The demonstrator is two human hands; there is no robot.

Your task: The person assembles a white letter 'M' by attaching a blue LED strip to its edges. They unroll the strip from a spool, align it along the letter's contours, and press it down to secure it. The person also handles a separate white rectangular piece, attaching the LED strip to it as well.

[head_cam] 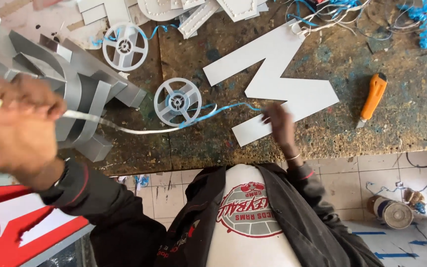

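- Head view, looking straight down: the left hand [21, 126] at nine o'clock is raised close to the camera and blurred, its fingers closed on one end of a thin white strip [124, 128].
- The strip runs from that fist toward three o'clock, passing the front edge of the lower grey reel [177, 101], where it turns into a blue liner [223, 108].
- The right hand [278, 121], near the centre, pinches the far end of the blue liner with its fingertips, resting on the lower edge of a flat white cut-out letter [282, 79].
- The letter lies on the worn wooden bench [411, 113], at about one o'clock from the right hand.
- A second grey reel [124, 47] sits at eleven o'clock.
- A grey metal channel letter [80, 89] lies just behind the left hand.
- An orange utility knife [373, 98] lies at three o'clock, well apart from both hands.
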